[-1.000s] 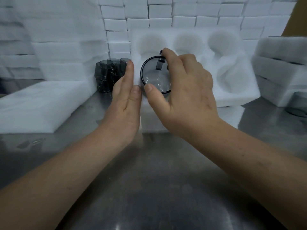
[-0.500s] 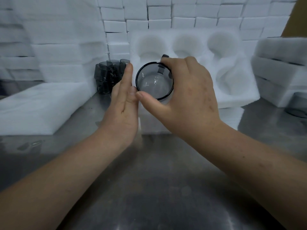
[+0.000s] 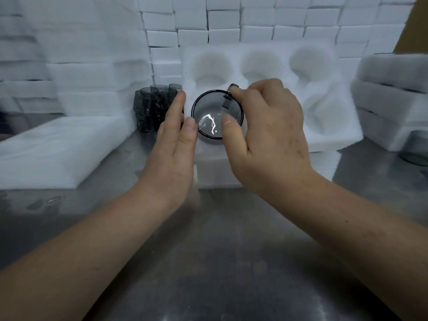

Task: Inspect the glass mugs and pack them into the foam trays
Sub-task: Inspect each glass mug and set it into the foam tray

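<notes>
Since half a second ago, the glass mug [image 3: 208,112] has dropped a little and our right thumb has slid across the near side of its dark rim. Our right hand [image 3: 266,135] grips the mug, its fingers [image 3: 236,91] curled onto the handle at the far right of the rim. The mug's open mouth faces us, with light glinting off its base. It sits at the near-left pocket of the white foam tray [image 3: 335,140]; we cannot tell whether it rests in the pocket. Our left hand [image 3: 176,144] is flat with straight fingers, held edge-on just left of the mug, and its thumb touches the rim. The tray's other round pockets show bare foam. To the left, a cluster of dark mugs [image 3: 152,105] stands on the metal bench [image 3: 208,251] beside a flat foam sheet [image 3: 58,147]. Foam blocks [image 3: 231,19] are stacked behind, and another mug [image 3: 416,147] shows at the right edge.
</notes>
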### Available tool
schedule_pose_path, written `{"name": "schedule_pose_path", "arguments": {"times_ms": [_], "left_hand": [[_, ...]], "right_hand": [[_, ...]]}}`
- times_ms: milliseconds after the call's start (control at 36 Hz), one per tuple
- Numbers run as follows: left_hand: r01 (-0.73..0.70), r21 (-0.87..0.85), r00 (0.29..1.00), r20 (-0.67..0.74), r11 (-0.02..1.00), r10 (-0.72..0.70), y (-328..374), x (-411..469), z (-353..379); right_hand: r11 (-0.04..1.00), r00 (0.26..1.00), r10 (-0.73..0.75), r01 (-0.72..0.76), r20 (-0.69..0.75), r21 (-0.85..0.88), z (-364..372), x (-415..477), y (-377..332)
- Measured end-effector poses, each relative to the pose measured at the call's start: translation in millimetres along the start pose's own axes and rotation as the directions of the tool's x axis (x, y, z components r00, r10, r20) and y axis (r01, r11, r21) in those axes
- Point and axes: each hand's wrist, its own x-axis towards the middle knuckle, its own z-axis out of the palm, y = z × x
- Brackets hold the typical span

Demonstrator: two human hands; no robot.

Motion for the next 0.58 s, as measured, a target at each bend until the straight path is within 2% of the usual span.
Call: {"name": "schedule_pose_path", "arguments": {"times_ms": [222,472,584], "left_hand": [[0.102,0.019,0.994,-0.025,0.995,-0.102,9.6,-1.6,-0.3],[0.131,0.041,0.991,-0.032,0.991,-0.130,8.7,0.2,0.2],[0.139,0.021,0.990,-0.035,0.990,-0.138,7.2,1.2,0.6]], "right_hand": [[0.999,1.000,-0.025,0.024,-0.019,-0.030,3.3,-0.8,2.9],[0.997,0.994,-0.051,0.057,0.092,-0.059,3.5,-2.4,6.9],[0.995,0.994,-0.086,0.089,0.070,-0.036,4.1,-3.9,8.4]]}}
